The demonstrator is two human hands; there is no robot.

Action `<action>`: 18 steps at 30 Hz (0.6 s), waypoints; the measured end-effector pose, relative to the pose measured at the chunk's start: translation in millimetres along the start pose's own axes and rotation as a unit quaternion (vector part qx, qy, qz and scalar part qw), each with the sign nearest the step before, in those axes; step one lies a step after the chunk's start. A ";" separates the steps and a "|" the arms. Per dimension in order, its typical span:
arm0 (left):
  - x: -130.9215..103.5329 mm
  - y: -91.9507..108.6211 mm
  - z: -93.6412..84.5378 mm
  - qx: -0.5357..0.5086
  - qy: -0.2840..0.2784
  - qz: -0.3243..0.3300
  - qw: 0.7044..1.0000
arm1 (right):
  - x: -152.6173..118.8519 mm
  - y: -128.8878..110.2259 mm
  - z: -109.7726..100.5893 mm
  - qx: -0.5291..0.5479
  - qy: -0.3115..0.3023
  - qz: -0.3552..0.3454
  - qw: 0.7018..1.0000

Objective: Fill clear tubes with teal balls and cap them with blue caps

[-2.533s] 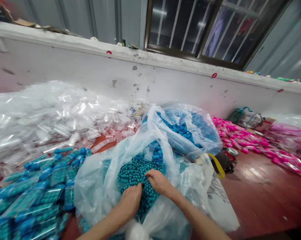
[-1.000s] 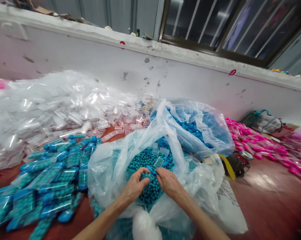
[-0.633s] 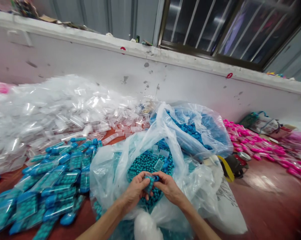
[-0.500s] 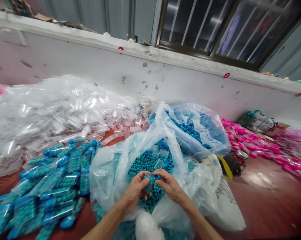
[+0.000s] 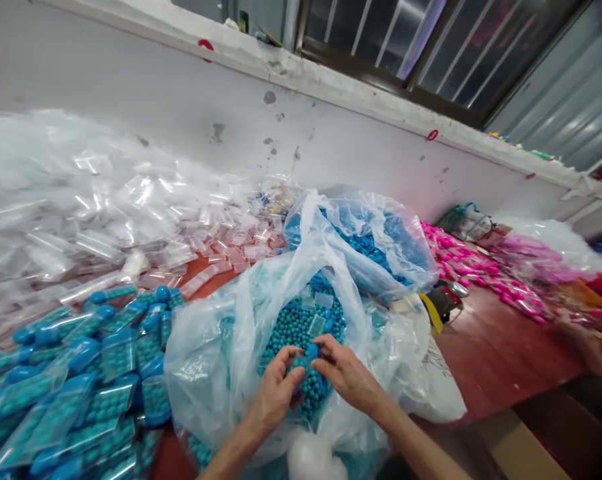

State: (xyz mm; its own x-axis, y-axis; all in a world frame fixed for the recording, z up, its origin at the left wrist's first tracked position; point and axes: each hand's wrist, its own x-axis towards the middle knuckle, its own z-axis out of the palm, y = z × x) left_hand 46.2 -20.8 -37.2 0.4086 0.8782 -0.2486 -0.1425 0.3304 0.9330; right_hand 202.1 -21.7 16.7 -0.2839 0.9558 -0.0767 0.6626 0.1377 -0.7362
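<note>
Holding a blue-topped pack (image 5: 313,351) over beads (image 5: 291,327) near the front edge of the worktop (image 5: 501,353), left hand (image 5: 275,392) and right hand (image 5: 349,375) have fingers bent, slightly open.

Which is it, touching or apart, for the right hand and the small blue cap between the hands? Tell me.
Touching. The head view shows the right hand with its index finger and thumb tips against the blue cap.
</note>
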 end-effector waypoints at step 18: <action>-2.1 -1.5 28.7 0.013 0.097 -0.022 0.995 | -22.6 40.1 26.1 -0.052 0.055 -0.141 0.987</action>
State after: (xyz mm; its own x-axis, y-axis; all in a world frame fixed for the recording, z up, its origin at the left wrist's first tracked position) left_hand 71.5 -33.0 -30.6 0.2328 0.9136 -0.3333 -0.1041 0.3641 0.9255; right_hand 216.9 -44.5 -28.7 -0.3947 0.8971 0.1987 0.6372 0.4230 -0.6442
